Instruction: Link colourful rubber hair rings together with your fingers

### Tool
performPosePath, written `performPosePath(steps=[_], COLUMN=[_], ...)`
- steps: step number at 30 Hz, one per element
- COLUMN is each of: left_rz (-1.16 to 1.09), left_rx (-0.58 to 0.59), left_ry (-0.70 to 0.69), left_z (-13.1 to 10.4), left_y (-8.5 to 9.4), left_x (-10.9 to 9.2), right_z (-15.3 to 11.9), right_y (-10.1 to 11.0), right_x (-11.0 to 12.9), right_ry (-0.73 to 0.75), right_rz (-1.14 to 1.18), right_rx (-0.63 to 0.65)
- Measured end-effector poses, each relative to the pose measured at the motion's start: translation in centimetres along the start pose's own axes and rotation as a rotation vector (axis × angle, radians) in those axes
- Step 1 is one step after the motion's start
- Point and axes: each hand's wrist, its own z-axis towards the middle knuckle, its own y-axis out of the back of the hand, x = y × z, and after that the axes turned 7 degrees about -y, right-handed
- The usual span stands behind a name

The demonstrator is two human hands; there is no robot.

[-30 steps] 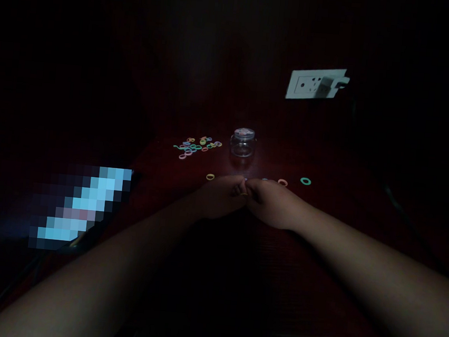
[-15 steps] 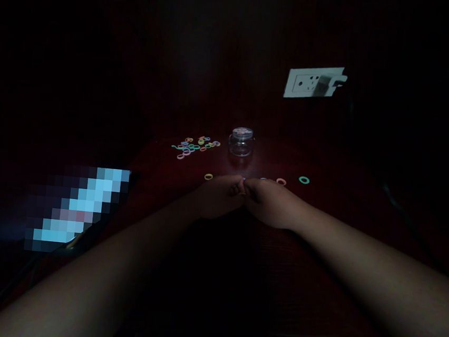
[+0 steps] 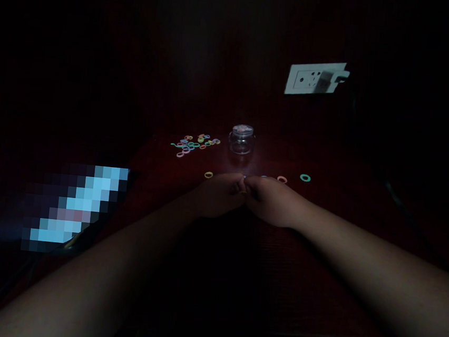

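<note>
Glowing at the near left, a flat, blurred, blue-lit rectangle (image 3: 78,202) is shining beside the left arm. Over the dark red worktop (image 3: 295,292), the bare left hand (image 3: 222,195) and bare right hand (image 3: 271,200) are curling together, fingers meeting at a thin yellowish sliver (image 3: 243,193), perhaps a ring; whether either is pinching it, I cannot tell. Close fingerwork there seems to be the step in hand, probably calling for a light touch next. Just beyond, a yellow ring (image 3: 208,177) is lying left, a coral ring (image 3: 278,178) and green ring (image 3: 302,177) right. Farther, pastel rings (image 3: 190,145) are clustering left of a lidded clear jar (image 3: 241,145); a white wall socket (image 3: 306,81) is showing far right.
</note>
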Motion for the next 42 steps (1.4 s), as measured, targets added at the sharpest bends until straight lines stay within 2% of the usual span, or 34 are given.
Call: performPosePath(steps=[36, 42], left_rz=[0.053, 0.007], left_rx=[-0.017, -0.01], left_ry=[-0.011, -0.011], left_z=[-0.06, -0.13], left_y=[0.09, 0.04], left_x=[-0.42, -0.43], right_z=[0.05, -0.01], right_y=[0.0, 0.02], right_x=[0.11, 0.13], right_ry=[-0.015, 0.0], right_rz=[-0.003, 0.008], right_rx=[0.001, -0.007])
